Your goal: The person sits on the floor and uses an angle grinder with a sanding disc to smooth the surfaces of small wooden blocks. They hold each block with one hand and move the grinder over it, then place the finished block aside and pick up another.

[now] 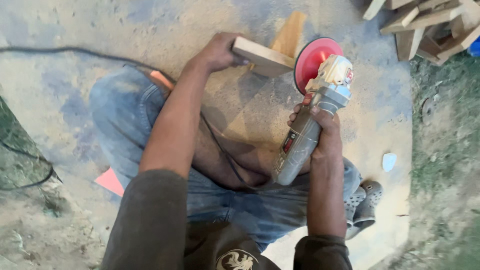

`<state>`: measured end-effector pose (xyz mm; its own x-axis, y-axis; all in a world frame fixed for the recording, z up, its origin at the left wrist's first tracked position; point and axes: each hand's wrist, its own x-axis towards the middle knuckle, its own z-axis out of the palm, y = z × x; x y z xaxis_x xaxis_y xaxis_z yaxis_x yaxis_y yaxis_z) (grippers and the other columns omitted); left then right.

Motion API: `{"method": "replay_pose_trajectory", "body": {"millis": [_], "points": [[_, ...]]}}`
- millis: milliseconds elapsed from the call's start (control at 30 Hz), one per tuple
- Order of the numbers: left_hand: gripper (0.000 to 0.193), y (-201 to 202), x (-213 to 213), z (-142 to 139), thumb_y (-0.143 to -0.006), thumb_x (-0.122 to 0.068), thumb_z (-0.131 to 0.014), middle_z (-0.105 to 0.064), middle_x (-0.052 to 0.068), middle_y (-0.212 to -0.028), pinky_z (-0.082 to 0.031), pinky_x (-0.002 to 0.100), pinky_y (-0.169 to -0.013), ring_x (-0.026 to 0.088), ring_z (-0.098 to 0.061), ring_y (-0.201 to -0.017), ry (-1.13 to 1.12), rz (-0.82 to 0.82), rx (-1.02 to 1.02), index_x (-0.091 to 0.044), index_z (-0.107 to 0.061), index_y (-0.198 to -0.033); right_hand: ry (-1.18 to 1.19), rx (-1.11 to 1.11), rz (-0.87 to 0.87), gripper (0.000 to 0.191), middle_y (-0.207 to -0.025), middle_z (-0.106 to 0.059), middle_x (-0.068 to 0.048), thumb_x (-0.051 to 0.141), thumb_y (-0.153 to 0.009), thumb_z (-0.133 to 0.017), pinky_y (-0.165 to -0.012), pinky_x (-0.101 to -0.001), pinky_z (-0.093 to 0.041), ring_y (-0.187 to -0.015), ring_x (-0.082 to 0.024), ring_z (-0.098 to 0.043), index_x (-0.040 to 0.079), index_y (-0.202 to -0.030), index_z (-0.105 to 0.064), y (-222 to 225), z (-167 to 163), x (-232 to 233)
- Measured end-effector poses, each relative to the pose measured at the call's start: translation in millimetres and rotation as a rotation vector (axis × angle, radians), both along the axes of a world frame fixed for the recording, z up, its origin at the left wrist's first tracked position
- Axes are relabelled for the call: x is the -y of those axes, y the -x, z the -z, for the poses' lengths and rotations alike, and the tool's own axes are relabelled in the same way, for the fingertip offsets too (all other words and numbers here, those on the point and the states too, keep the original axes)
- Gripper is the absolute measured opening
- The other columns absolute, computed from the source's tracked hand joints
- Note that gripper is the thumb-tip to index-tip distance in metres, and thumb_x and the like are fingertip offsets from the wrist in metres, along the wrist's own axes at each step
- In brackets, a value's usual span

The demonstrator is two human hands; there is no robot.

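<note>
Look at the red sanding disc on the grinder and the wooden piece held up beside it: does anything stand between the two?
Nothing visible does. The left hand holds the wooden piece with its end right at the red disc of the grinder, gripped by the right hand. The cord trails below, clear.

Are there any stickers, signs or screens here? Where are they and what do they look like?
Label on the grinder: small red and dark strip on the grey body, below the right hand.
Second label: tiny red patch near the grinder's head, above the fingers.
Shirt emblem: pale curly shape on the dark shirt, bottom edge.
No signs or screens.
</note>
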<state>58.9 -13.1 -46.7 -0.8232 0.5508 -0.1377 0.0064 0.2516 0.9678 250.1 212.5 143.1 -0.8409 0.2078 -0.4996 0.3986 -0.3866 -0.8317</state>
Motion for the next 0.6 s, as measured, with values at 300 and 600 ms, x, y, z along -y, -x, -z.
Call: {"method": "replay_pose_trajectory", "body": {"millis": [300, 600], "points": [[0.050, 3, -4, 20, -0.069, -0.016, -0.089, -0.078, 0.008, -0.105, -0.060, 0.038, -0.082, 0.024, -0.075, -0.093, -0.099, 0.070, -0.096, -0.017, -0.073, -0.116, -0.055, 0.149, -0.176, 0.044, -0.097, -0.067, -0.017, 0.020, -0.085, -0.074, -0.077, -0.0416, -0.064, -0.083, -0.028, -0.071, 0.001, -0.122, -0.058, 36, -18, 44], [0.032, 4, -11, 31, -0.078, -0.027, -0.088, -0.075, 0.015, -0.102, -0.056, 0.046, -0.085, 0.037, -0.071, -0.097, -0.018, 0.049, -0.254, -0.010, -0.073, -0.101, -0.083, 0.218, -0.294, 0.043, -0.094, -0.068, -0.018, 0.019, -0.087, -0.073, -0.075, -0.0395, -0.064, -0.081, -0.028, -0.072, -0.001, -0.123, -0.060, 63, -14, 78]]}}
